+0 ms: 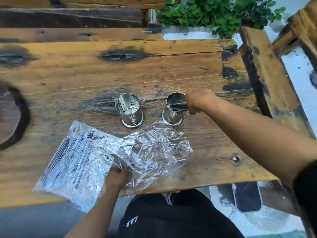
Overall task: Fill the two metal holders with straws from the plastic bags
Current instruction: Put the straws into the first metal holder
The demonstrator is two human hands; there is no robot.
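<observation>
From the head camera, two shiny perforated metal cylinder holders stood side by side on the scorched, knotted wooden plank table [85, 79]. The left metal holder [129, 111] was empty, its holed floor plainly visible. The right metal holder [173, 109] had a bunch of thin dark straws [178, 107] lying across its mouth.

The right hand [197, 102] was at that holder's rim, fingers closed around the near ends of the dark straws; the picture was blurred there, so how firmly they were pinched could not be told. The straws sat tilted, more across the opening than down inside it.

The left hand [118, 176] rested at the table's near edge, fingers curled down on plastic where the full, crinkled clear plastic bag of dark straws [75, 162] met the flattened, seemingly empty clear plastic bag [154, 152].

The risks, as judged from this: let go while tilted, the straws could have fanned out over the rim and rolled across the table, or their leaning weight and a nudge from the right hand could have tipped the light holder on its narrow flared base. The full bag overhung the table's near edge; had the left hand lifted away, it might have slid off.
</observation>
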